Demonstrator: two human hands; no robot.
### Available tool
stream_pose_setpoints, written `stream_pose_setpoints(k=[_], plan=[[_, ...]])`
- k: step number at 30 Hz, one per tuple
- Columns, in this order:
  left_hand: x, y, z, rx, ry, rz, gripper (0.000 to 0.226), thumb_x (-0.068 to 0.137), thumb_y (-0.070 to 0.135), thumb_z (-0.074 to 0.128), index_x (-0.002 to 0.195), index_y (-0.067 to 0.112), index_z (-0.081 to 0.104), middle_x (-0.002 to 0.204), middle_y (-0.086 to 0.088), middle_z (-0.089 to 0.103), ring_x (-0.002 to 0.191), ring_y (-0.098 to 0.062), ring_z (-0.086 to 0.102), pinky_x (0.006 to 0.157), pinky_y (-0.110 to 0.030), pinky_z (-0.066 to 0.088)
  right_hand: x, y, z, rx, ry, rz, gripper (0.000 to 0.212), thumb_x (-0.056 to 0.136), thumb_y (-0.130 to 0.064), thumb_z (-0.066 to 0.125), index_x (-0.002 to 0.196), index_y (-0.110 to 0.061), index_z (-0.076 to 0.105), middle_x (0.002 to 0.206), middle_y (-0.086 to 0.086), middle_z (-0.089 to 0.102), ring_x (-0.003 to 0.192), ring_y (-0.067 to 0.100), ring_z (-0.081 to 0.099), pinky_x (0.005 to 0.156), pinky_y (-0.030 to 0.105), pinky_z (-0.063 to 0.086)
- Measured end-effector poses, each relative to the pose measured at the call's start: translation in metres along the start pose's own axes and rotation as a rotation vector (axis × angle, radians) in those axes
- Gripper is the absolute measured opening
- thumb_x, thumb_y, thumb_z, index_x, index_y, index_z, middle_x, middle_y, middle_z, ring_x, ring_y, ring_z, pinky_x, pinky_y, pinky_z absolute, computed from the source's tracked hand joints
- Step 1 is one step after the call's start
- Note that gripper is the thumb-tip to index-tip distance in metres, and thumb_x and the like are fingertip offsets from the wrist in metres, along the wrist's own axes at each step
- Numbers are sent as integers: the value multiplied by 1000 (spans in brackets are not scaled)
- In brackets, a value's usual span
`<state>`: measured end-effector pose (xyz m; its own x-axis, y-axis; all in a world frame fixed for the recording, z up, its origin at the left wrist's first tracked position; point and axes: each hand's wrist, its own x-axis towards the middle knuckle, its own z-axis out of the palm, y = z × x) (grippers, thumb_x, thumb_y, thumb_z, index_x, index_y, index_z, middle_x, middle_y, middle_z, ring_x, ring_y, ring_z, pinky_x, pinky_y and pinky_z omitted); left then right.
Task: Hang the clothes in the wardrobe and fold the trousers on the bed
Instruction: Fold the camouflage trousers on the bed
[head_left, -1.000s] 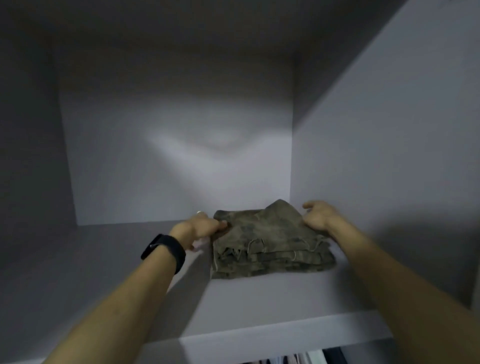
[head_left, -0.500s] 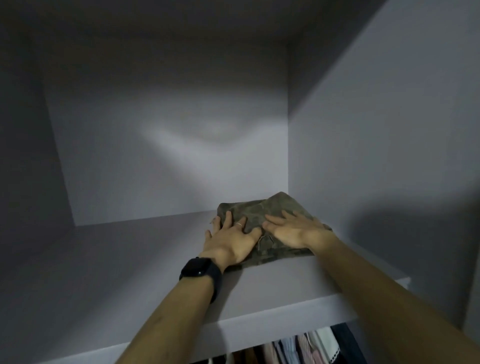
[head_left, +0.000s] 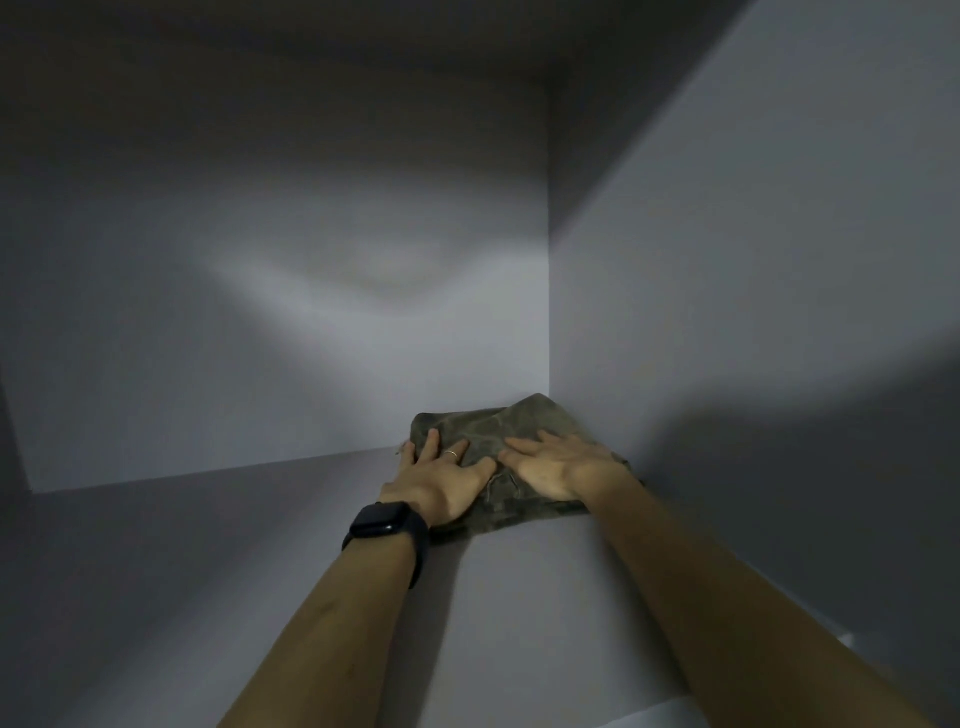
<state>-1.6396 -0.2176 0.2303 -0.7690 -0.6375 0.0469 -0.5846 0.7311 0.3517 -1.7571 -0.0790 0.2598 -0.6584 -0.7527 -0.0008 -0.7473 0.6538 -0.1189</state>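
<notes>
Wardrobe compartment: pale grey back wall (head_left: 260, 312) and right side wall (head_left: 727, 260) meet in a corner, dimly lit
Shelf (head_left: 208, 545): flat grey board, running from the back wall toward the camera
Folded trousers (head_left: 488, 423): camouflage-patterned bundle lying on the shelf, tucked into the back right corner; its long side runs roughly left to right along the back wall, and its far right corner rides up against the side wall
Left hand (head_left: 441, 480): palm down on the left half of the trousers, fingers straight and spread, pointing toward the back wall
Right hand (head_left: 558, 465): flat on the right half, fingers straight and angled toward the left hand, fingertips just beside it
Smartwatch (head_left: 382, 522): dark, on the left wrist
Ring (head_left: 453, 455): thin band on a left finger
</notes>
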Motion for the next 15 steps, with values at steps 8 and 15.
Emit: stream_pose_setpoints(k=[8, 15], plan=[[58, -5, 10, 52, -10, -26, 107, 60, 100, 3, 155, 52, 15, 169, 12, -1, 154, -21, -18, 123, -53, -2, 52, 9, 2, -10, 15, -18, 79, 81, -82, 3, 155, -55, 8, 170, 0, 7, 155, 31, 8, 120, 62, 10], [12, 15, -11, 48, 25, -42, 74, 93, 75, 20, 159, 41, 12, 168, 10, -8, 155, -24, -8, 123, -58, 2, 38, 3, 7, 7, 144, -40, 59, 100, -64, 9, 157, -50, 16, 169, -2, 13, 154, 27, 10, 121, 59, 9]])
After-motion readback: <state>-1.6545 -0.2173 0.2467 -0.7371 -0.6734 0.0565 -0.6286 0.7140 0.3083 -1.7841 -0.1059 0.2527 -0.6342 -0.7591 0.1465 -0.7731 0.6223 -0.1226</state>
